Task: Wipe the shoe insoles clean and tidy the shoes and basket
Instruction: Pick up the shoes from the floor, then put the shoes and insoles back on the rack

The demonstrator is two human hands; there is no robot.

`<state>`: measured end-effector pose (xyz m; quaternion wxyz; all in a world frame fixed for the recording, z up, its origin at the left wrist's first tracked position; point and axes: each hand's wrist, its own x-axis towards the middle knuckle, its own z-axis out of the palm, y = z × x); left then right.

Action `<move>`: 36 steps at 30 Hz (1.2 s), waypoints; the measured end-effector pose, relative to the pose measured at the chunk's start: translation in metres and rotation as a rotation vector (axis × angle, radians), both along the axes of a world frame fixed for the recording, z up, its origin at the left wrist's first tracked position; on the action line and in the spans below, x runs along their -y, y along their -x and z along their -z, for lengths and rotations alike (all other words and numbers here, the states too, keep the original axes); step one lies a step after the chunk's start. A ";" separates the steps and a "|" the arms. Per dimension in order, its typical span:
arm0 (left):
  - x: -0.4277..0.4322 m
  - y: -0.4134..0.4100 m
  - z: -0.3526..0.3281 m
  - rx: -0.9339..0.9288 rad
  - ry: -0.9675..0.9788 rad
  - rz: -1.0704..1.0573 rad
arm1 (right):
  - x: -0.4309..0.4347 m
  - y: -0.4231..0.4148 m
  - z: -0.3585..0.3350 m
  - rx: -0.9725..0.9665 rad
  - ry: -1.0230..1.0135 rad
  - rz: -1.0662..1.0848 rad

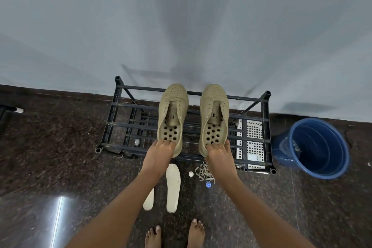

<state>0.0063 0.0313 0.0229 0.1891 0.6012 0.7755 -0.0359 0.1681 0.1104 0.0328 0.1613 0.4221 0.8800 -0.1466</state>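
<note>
Head view: two beige shoes sit side by side on the top bars of a black shoe rack (112,106), toes to the wall (181,26). The left hand (160,152) grips the heel of the left shoe (173,106), its fingers (165,142) curled over the heel rim. The right hand (218,154) does the same on the right shoe (214,106), its fingers (211,147) hooked into the heel opening. Both shoes are unlaced and their perforated footbeds are bare.

Two cream insoles lie on the floor (60,147) just in front of the rack, between the person's arms: one insole (173,187) is in full view, the other insole (149,200) is half hidden under the left forearm. Loose laces (204,172) lie beside them, with a small white cap (191,174) and a small blue item (208,184), too small to identify. A white basket (253,137) sits on the rack's lower level at the right. A blue bucket (320,147) stands on the floor further right.

Progress looks like mid-task. The shoes are on the rack and the insoles are out, but I cannot tell whether they have been wiped, and no cloth is in view. Probably left to do: insoles back in, laces and small bits picked up, basket tidied.
</note>
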 end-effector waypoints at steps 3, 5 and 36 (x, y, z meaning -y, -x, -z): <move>0.007 -0.001 -0.003 -0.010 -0.195 0.007 | 0.005 -0.001 0.004 -0.058 -0.163 0.032; 0.016 -0.003 -0.008 0.026 -0.258 -0.014 | 0.012 -0.001 0.001 -0.096 -0.228 0.049; 0.191 -0.014 0.388 0.325 -0.165 -0.629 | 0.173 0.019 0.396 -0.307 0.165 0.468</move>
